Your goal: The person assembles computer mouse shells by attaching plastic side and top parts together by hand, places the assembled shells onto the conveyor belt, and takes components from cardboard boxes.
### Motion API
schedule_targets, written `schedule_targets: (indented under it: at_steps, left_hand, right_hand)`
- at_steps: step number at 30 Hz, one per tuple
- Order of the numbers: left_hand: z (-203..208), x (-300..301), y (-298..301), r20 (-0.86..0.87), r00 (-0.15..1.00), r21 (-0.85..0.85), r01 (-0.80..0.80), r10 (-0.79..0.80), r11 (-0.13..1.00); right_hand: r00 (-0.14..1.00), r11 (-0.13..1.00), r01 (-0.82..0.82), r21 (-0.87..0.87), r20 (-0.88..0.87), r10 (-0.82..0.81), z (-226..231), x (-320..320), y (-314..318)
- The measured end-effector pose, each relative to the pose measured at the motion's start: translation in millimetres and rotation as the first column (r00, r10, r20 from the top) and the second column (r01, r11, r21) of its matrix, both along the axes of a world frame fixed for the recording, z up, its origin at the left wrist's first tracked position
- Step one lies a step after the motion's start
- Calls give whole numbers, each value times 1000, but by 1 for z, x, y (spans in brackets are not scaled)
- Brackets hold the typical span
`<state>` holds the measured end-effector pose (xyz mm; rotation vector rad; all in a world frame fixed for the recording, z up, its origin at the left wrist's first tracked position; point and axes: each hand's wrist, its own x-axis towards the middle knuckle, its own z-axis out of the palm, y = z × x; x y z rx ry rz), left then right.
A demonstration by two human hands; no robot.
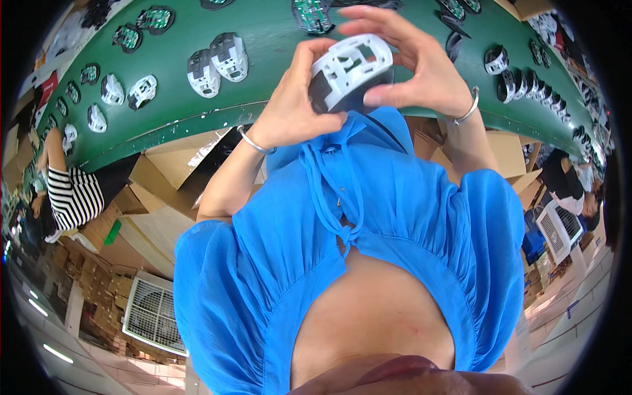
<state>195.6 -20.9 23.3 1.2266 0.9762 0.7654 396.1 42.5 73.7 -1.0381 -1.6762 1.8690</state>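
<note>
A white and dark grey computer mouse shell [352,66] with cut-out openings is held up in front of my chest, over the near edge of the green bench. My left hand [289,102] is closed round its left side, thumb along the bottom. On the other side, my right hand [424,76] curves about the shell, its thumb at the lower right edge. The upper fingers of that hand arch above the shell and look slightly blurred. Just beyond, a dark mouse base with a green circuit board [313,16] lies on the bench.
The green bench [276,72] spans the far side. On its left lie a pair of grey-white mouse shells [228,58], several white shells [141,91] and circuit-board bases [155,20]. A row of shells [526,85] stands on the right. Cardboard boxes [174,161] sit below; a striped-sleeved person [76,197] works left.
</note>
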Motion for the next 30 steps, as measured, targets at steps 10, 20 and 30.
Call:
schedule_targets:
  at_steps: [10,20,30]
  left_hand:
    - [-1,-9,2,-85,996,147,16,-3,989]
    - [4,-19,0,-34,993,118,-105,110,987]
    - [10,-21,4,-210,961,511,-51,182,858]
  right_hand:
    - [996,977,-20,-210,-86,2,0,-1,2]
    - [983,997,23,-79,-181,-37,-5,-1,9]
    - [991,961,-135,241,47,128,-3,1,0]
